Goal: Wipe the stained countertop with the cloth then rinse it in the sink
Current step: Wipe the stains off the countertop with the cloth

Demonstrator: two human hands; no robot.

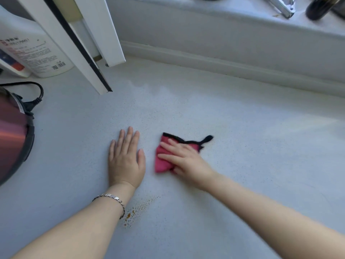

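I see a wide pale speckled countertop (233,143) that fills most of the view, with a raised ledge (224,25) running along its far side. At the left edge stands a big round appliance (13,135) with a shiny reddish body and a black cord (35,94), and behind it a white bottle (33,53) with a printed label. A white cabinet door (78,40) hangs open above the left part of the surface. On the ledge at the far right I can see a dark bottle (321,6) and a shiny metal piece (283,6) beside it; I cannot tell what this piece is. Both forearms of the person reach in from the bottom. The left hand (127,159) lies flat on the countertop, palm down, fingers straight and together, grasping nothing; a silver bracelet (112,200) sits on its wrist. The right hand (184,157) is just beside it, to the right, and presses down on the cloth (164,157), fingers spread over the top of it. The cloth is pink with a black border, crumpled, and it lies on the counter in the middle of the view, with a black loop sticking out at its far right corner. The stain (138,210), a small scatter of brown-orange drops, is nearer to me, just beside the left wrist and apart from the cloth.
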